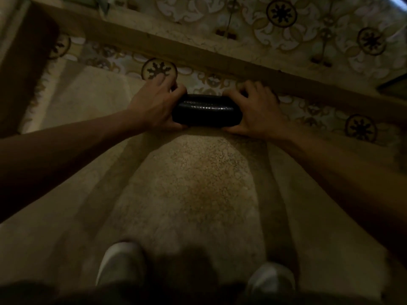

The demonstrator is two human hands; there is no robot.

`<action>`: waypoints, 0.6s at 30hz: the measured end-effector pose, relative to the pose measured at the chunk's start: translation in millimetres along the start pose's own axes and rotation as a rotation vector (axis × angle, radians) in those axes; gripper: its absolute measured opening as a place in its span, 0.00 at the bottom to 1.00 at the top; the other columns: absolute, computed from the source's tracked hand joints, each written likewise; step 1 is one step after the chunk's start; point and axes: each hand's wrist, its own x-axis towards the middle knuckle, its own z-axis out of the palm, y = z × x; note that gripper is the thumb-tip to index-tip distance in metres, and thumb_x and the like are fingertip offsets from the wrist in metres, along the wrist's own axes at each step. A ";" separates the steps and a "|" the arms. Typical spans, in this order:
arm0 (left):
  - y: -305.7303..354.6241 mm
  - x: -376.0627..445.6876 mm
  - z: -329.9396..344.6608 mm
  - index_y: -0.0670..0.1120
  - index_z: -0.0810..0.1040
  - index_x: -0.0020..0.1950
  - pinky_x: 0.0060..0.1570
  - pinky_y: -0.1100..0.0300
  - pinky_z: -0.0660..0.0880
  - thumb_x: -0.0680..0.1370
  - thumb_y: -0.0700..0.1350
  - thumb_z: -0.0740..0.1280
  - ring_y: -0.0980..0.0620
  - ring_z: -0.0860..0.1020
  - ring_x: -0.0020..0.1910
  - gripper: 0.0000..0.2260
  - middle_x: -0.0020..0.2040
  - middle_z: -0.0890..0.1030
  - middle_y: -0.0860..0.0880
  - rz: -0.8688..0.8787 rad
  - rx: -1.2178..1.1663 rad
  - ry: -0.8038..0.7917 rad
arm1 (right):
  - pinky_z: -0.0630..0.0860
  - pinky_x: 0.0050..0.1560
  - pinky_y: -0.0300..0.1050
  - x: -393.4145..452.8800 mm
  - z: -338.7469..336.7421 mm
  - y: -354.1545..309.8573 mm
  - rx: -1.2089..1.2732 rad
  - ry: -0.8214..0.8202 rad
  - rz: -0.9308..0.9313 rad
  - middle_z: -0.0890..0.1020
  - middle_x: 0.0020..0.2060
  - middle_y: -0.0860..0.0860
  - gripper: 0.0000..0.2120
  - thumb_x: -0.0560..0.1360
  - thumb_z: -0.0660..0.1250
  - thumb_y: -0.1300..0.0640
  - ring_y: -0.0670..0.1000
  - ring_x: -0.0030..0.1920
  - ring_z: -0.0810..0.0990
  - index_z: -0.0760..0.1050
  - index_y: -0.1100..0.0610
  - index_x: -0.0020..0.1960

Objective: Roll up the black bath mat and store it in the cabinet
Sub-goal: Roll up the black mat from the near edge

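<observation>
The black bath mat [207, 112] is a tight dark roll lying crosswise on the floor in the upper middle of the head view. My left hand [154, 104] wraps its left end, fingers over the top and thumb underneath. At the other end my right hand [257, 111] grips it the same way. Only the stretch of roll between the two hands shows. No cabinet can be made out in this dim view.
A wooden beam or ledge [198, 51] runs diagonally just beyond the roll. Patterned floral tiles [282, 14] lie past it. Pale speckled floor [193, 194] stretches toward me, with my two light shoes [121, 263] at the bottom. A dark shape [22, 62] fills the left edge.
</observation>
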 end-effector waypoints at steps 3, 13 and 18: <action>22.0 -21.1 -48.2 0.45 0.70 0.64 0.48 0.44 0.73 0.65 0.61 0.77 0.38 0.69 0.55 0.35 0.59 0.72 0.38 0.005 -0.049 -0.170 | 0.68 0.57 0.57 -34.4 -38.2 -21.0 0.087 -0.110 0.047 0.72 0.59 0.61 0.39 0.66 0.77 0.37 0.62 0.58 0.70 0.67 0.49 0.71; 86.4 -87.6 -348.6 0.45 0.71 0.65 0.50 0.44 0.74 0.64 0.55 0.77 0.40 0.71 0.55 0.33 0.58 0.72 0.40 0.024 -0.120 -0.342 | 0.70 0.55 0.55 -149.9 -334.3 -74.1 0.182 -0.213 0.129 0.73 0.56 0.57 0.38 0.65 0.75 0.39 0.59 0.55 0.71 0.69 0.49 0.71; 109.6 -103.8 -512.1 0.48 0.69 0.65 0.52 0.45 0.73 0.65 0.57 0.75 0.43 0.70 0.56 0.33 0.59 0.72 0.43 0.037 -0.102 -0.347 | 0.69 0.49 0.52 -189.2 -486.8 -89.1 0.188 -0.134 0.148 0.73 0.52 0.54 0.38 0.62 0.76 0.40 0.57 0.51 0.72 0.70 0.48 0.68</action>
